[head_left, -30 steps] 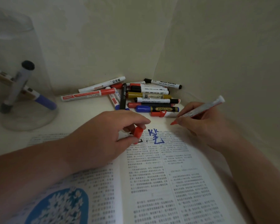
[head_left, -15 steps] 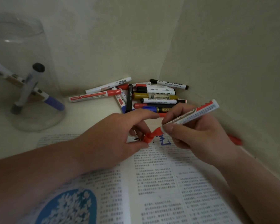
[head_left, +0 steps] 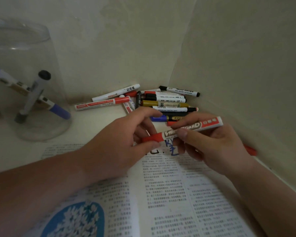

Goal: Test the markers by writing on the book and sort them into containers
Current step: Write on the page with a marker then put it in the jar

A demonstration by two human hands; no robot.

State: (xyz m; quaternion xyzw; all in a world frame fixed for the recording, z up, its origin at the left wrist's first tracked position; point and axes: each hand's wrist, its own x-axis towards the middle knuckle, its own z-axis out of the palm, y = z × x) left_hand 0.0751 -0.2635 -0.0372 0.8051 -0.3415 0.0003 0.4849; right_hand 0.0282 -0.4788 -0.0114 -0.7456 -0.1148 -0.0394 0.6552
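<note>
Presently, item one: a red whiteboard marker (head_left: 183,130) is lying across both hands above the open book (head_left: 169,194), its white barrel pointing toward the right wall. The right hand (head_left: 217,147) is closing its grip around the barrel, thumb on the label, while the left hand (head_left: 120,139) is pinching the red cap (head_left: 151,138) between thumb and forefinger; cap and barrel are looking joined, though whether the cap is fully seated cannot be told. Item two: blue test strokes (head_left: 172,147) are showing on the page just under the marker, partly hidden by fingers. Item three: a heap of untested markers (head_left: 161,101) is sitting in the tabletop corner behind the hands. Item four: a clear jar (head_left: 24,82) at the left is holding a few sorted markers, well apart from the hands. Item five: a red object (head_left: 250,149), likely another marker, is lying just beyond the right wrist. Risks, by judgement: a half-pressed cap is liable to pop off in transit and smear ink on the page, and a reach toward the jar is liable to sweep the heap.
</note>
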